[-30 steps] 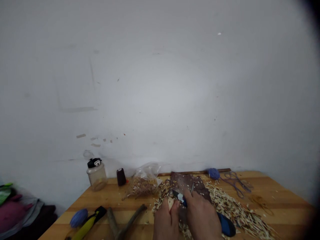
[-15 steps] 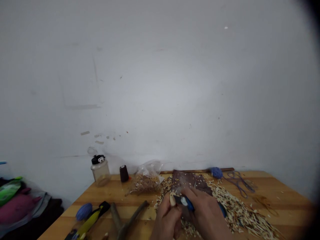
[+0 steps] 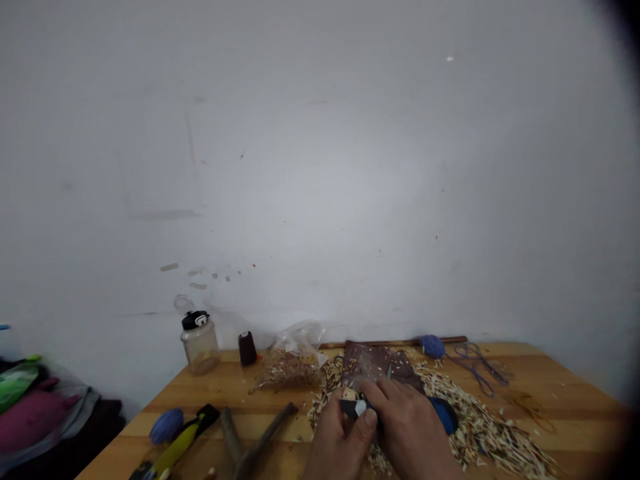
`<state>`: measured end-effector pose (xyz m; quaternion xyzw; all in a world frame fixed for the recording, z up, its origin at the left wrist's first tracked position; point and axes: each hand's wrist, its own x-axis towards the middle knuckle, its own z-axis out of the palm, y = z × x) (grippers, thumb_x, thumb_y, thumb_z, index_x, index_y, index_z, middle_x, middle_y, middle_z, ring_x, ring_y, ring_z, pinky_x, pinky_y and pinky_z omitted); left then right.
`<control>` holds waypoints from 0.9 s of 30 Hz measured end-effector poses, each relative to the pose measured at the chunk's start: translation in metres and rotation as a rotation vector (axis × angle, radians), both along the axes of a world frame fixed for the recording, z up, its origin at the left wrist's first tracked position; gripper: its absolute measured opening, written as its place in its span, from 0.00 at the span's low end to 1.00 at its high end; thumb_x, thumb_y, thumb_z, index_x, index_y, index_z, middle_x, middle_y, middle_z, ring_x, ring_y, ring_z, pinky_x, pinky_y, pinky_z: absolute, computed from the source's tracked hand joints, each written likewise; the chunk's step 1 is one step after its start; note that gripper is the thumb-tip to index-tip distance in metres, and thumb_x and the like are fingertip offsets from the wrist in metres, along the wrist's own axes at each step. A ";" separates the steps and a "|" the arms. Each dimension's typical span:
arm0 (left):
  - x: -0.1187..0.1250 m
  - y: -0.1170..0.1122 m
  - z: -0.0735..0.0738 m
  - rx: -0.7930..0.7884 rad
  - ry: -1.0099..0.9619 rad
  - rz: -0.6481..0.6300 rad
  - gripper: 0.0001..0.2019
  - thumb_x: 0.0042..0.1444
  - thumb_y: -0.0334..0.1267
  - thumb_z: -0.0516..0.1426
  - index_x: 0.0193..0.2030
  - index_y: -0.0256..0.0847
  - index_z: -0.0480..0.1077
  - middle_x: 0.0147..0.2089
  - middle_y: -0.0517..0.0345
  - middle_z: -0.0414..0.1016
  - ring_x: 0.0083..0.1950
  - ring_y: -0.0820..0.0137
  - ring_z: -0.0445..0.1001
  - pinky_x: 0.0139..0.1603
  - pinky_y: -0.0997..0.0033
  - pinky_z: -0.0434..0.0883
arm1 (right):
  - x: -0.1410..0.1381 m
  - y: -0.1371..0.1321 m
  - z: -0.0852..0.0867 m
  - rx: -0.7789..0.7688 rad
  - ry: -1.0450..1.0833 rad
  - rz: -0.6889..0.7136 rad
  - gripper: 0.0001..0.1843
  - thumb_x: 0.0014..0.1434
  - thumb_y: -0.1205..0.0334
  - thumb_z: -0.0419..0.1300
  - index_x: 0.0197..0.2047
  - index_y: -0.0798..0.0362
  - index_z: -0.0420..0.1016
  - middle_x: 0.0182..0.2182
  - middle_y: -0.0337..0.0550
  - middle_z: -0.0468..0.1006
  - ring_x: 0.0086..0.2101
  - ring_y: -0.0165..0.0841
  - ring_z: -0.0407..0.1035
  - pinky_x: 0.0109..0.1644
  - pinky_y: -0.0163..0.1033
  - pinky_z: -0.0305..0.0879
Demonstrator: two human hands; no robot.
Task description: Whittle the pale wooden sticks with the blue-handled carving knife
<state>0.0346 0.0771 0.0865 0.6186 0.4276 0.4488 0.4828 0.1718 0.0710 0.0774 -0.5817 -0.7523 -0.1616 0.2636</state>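
White wall far side, wooden table below it. Folded cloth pile off the table, left.

Far edge, left to right: plastic jar, dark thread cone, bag of shavings, dowel, blue yarn ball, purple cord. Near left: second yarn ball, yellow-handled tool, forked branch.

Progress as it lies: shavings heaped thick around the hands and spread right; dark leather pad just beyond. Pale carved piece is small, mostly hidden; remaining material can't be judged.

Left hand curled, pinching the piece. Right hand wrapped around blue-handled knife; blade not clear. Both hands close together, near table edge just below. Open room left, between hands and branch.
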 end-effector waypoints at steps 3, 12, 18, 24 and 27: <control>-0.002 -0.002 0.005 0.046 0.131 0.019 0.24 0.50 0.54 0.55 0.46 0.36 0.68 0.45 0.50 0.76 0.46 0.61 0.72 0.49 0.70 0.65 | 0.000 0.000 0.000 -0.026 0.012 0.001 0.22 0.50 0.77 0.56 0.46 0.47 0.71 0.33 0.40 0.75 0.34 0.34 0.70 0.38 0.36 0.59; -0.004 0.002 -0.004 0.047 0.331 0.105 0.20 0.53 0.49 0.51 0.45 0.38 0.70 0.48 0.49 0.75 0.52 0.60 0.69 0.52 0.70 0.61 | -0.005 0.000 0.000 -0.073 0.001 -0.064 0.21 0.51 0.77 0.53 0.44 0.47 0.72 0.33 0.41 0.76 0.34 0.33 0.70 0.37 0.34 0.58; -0.003 0.005 -0.006 0.124 0.371 0.107 0.20 0.56 0.48 0.48 0.46 0.36 0.69 0.45 0.46 0.75 0.48 0.59 0.70 0.49 0.67 0.62 | -0.016 0.002 -0.006 -0.035 0.001 -0.139 0.21 0.50 0.77 0.53 0.43 0.46 0.73 0.33 0.40 0.76 0.31 0.35 0.71 0.35 0.36 0.58; 0.011 0.001 -0.015 0.147 0.330 0.051 0.15 0.56 0.48 0.48 0.36 0.40 0.70 0.33 0.50 0.76 0.36 0.63 0.71 0.38 0.69 0.64 | 0.004 0.007 -0.003 -0.149 0.097 -0.288 0.22 0.50 0.77 0.52 0.46 0.46 0.70 0.33 0.41 0.77 0.31 0.35 0.73 0.32 0.34 0.58; 0.011 0.002 -0.018 0.011 0.113 0.011 0.16 0.54 0.53 0.52 0.36 0.42 0.68 0.27 0.59 0.70 0.29 0.69 0.67 0.31 0.73 0.63 | 0.023 0.012 -0.001 -0.192 0.231 -0.274 0.17 0.54 0.70 0.50 0.44 0.46 0.71 0.32 0.41 0.79 0.32 0.35 0.74 0.31 0.34 0.58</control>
